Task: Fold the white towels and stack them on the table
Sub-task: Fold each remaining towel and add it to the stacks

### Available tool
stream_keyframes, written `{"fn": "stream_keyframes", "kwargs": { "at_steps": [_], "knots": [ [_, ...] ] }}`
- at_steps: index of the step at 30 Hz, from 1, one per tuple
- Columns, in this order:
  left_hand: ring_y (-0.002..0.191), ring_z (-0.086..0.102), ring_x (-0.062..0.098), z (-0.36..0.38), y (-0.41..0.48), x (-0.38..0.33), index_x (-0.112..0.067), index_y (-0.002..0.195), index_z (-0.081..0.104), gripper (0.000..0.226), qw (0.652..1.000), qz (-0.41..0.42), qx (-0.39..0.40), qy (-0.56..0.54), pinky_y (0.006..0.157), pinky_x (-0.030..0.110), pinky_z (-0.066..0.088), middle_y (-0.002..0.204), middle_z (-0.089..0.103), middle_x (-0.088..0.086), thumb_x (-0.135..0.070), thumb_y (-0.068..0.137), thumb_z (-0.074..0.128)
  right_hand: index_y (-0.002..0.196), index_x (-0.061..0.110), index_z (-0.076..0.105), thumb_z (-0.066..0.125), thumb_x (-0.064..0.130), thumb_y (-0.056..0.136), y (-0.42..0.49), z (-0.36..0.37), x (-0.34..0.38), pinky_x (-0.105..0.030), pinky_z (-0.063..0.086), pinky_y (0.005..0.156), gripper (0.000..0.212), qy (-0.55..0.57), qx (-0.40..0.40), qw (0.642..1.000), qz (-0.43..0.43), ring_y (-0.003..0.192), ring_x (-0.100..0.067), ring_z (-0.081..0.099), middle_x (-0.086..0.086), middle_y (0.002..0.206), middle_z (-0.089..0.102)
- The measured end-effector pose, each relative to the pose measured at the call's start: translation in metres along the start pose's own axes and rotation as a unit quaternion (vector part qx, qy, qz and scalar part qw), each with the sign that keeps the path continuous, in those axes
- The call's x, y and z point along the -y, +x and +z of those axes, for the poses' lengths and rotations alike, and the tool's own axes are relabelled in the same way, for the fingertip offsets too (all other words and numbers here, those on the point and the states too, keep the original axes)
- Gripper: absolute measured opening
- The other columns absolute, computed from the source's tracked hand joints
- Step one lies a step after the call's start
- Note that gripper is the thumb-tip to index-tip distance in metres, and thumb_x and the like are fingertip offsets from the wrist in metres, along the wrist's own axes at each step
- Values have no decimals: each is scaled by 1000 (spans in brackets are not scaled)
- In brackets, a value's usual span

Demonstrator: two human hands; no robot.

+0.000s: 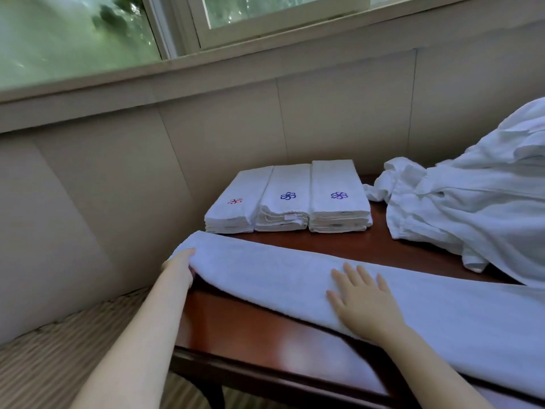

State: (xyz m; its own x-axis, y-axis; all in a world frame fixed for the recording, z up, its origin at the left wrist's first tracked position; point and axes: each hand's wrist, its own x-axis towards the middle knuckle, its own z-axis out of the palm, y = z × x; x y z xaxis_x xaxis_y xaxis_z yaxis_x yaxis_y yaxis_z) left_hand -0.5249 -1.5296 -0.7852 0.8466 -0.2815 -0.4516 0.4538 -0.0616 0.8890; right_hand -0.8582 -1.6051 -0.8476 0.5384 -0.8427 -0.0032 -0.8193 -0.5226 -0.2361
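- Well, the long towel [265, 273] lay folded into a narrow band across the table [250, 329], running from the left edge towards the near right corner and out past the frame.
- The left arm was stretched out straight, and the left hand [180, 265] held the towel's left end at the table's left edge. The fingers were tucked under the cloth and out of sight, closed round that lifted end.
- The right hand [363, 302] lay palm down on the middle of the band near the front edge, fingers straight and spread, pressing flat and clasping nothing.
- Along the far edge sat three folded stacks side by side, touching. The left stack [233, 202] carried a red emblem, while the middle stack [284, 199] and the right stack [339, 197] carried blue ones.
- At the far right corner lay a loose pile of unfolded towels [472, 208], heaped high, apart from the stacks and just beyond the band.
- Bare polished wood showed between the band and the front edge.
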Motion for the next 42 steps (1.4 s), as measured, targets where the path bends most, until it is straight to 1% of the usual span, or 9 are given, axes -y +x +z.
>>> {"fn": "stream_keyframes", "kwargs": {
  "at_steps": [4, 6, 10, 12, 14, 21, 28, 35, 42],
  "knots": [
    [115, 57, 28, 22, -32, -5, -17, 138, 39, 60, 983, 166, 64, 55, 93, 38, 46, 126, 56, 6, -10, 83, 65, 146, 26, 30, 29, 30, 101, 0, -11, -3, -41, 6, 117, 45, 87, 2, 996, -30, 146, -17, 11, 1, 157, 20],
    [114, 57, 28, 33, -68, -4, -25, 127, 45, 58, 926, 295, 196, 128, 97, 45, 47, 120, 57, 5, -1, 79, 67, 136, 23, 47, 35, 19, 101, -2, -28, -6, -34, 27, 109, 37, 339, -25, 940, 31, 136, -16, 35, -1, 144, 46],
    [89, 56, 11, 43, -145, 22, -40, 116, 58, 47, 708, 346, 465, 405, 84, 20, 46, 98, 57, -7, -19, 78, 75, 120, 21, 57, 44, 54, 94, -13, -62, -25, -44, 51, 83, 44, 805, 72, 576, 123, 104, -32, 66, -9, 111, 69],
    [101, 53, -1, 43, -167, 44, -40, 120, 59, 40, 578, 366, 506, 525, 89, 7, 38, 113, 56, -13, -23, 85, 69, 118, 16, 63, 55, 46, 91, -21, -63, -29, -41, 55, 78, 41, 777, 86, 610, 129, 95, -30, 69, -11, 107, 71],
    [112, 46, -5, 45, -178, 55, -32, 124, 60, 36, 530, 405, 489, 561, 89, -2, 29, 124, 53, -11, -22, 90, 63, 109, 7, 66, 61, 10, 88, -26, -55, -26, -37, 54, 75, 22, 663, 32, 732, 150, 92, -29, 68, -13, 100, 71],
    [129, 40, 12, 63, -192, 50, -25, 128, 55, 34, 610, 467, 358, 531, 102, 19, 27, 135, 46, -3, -25, 95, 55, 91, 1, 64, 55, -1, 79, -54, -110, -76, -32, 40, 64, 15, 596, -155, 761, 201, 76, -27, 55, -15, 81, 59],
    [141, 19, 32, 112, -206, 105, -37, 146, 28, 54, 543, 336, 303, 707, 113, 41, 22, 157, 13, 7, -41, 94, 43, 82, 9, 60, 56, 2, 76, -117, -97, -161, -30, 39, 68, 10, 358, -130, 870, 313, 81, -27, 57, -13, 81, 60],
    [134, 32, 35, 120, -197, 131, -30, 151, 12, 74, 691, 297, 208, 625, 107, 43, 29, 151, 27, 10, -59, 90, 42, 90, 2, 57, 46, 0, 78, -123, -96, -190, -24, 40, 64, 17, 506, -128, 781, 343, 70, -24, 50, -14, 80, 51],
    [130, 41, 35, 125, -182, 120, -2, 144, 32, 84, 760, 222, 242, 560, 106, 40, 35, 145, 40, 16, -55, 84, 59, 100, 4, 54, 41, 2, 83, -131, -98, -197, -36, 37, 71, 22, 524, -125, 757, 371, 80, -27, 47, -15, 84, 48]
  ]
}}
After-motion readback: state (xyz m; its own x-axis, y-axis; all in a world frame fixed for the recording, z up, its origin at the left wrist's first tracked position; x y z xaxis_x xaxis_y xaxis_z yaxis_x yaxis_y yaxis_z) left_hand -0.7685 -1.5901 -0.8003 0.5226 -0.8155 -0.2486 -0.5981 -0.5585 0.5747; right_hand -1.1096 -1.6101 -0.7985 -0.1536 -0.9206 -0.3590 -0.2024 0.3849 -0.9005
